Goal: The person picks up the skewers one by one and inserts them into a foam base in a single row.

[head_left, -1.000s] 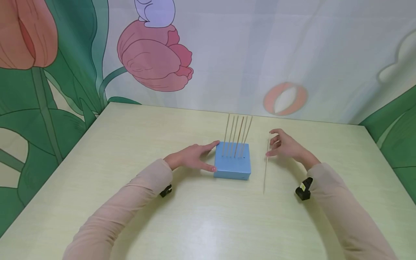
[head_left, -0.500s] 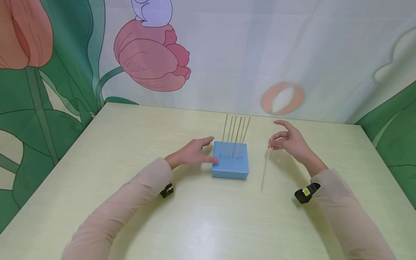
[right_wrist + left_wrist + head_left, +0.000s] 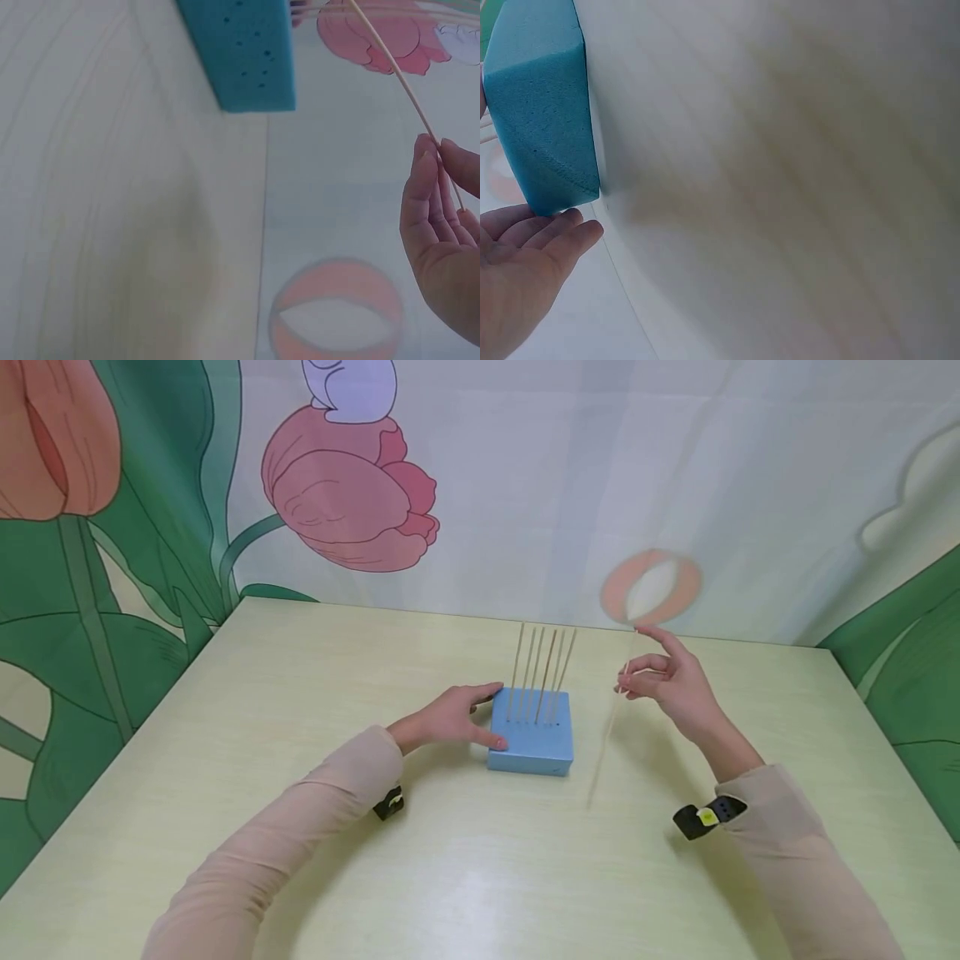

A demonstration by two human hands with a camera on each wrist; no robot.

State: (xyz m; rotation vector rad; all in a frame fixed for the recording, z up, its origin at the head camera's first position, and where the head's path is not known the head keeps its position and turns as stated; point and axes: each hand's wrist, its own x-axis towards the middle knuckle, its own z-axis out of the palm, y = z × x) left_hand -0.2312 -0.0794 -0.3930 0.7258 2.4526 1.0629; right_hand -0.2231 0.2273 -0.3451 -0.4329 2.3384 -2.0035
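A blue foam block (image 3: 531,743) stands on the table with a row of several thin bamboo skewers (image 3: 535,681) upright in it. At its left side, my left hand (image 3: 452,718) holds the block, thumb by the front corner and fingers at the back one. In the left wrist view, the fingertips (image 3: 568,225) meet the block's end. To the right of the block, my right hand (image 3: 675,681) pinches a loose skewer (image 3: 611,718) between thumb and fingers, index finger up at its top end. The skewer slants down to the left, its lower part blurred.
Small holes (image 3: 257,34) dot the block's top in the right wrist view. The pale wooden table (image 3: 420,877) ends at the back against a printed cloth (image 3: 525,510) with flowers. Each wrist wears a black camera (image 3: 708,818).
My right hand has risen with the skewer, its index finger extending to the top end, and the lower tip has swung left. My left hand's fingers lifted briefly and settled back on the block.
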